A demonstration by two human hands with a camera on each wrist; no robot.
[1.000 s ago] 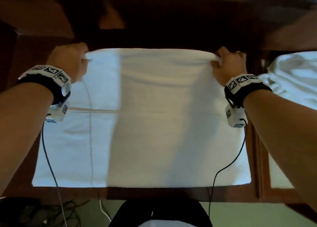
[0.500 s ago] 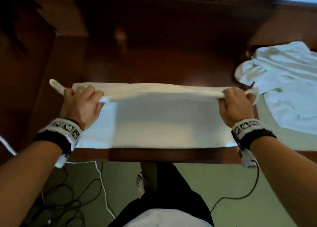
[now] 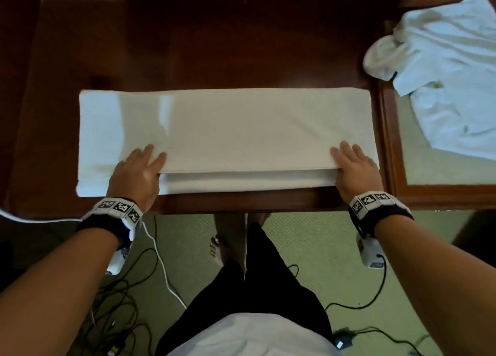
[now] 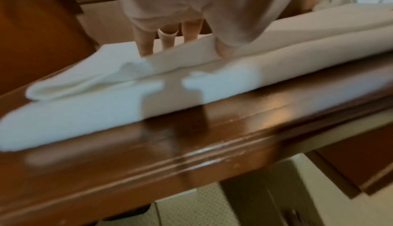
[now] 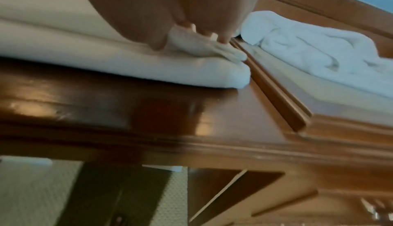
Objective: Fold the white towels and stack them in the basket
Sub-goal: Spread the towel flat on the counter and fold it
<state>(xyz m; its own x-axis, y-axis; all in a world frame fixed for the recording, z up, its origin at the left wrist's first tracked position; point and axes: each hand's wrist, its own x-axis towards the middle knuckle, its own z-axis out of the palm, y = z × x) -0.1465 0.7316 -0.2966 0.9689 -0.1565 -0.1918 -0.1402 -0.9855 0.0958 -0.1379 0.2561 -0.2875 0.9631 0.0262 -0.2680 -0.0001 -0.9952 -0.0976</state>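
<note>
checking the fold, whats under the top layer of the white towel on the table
Under the folded white towel's top layer a lower white layer sticks out along the near edge, on the dark wooden table. Left hand and right hand press it; deeper layers are covered.

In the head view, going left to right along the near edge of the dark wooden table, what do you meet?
Left hand resting on the towel → folded white towel → right hand resting on its other end → raised wooden rim of the neighbouring surface → crumpled unfolded white towel.
</note>
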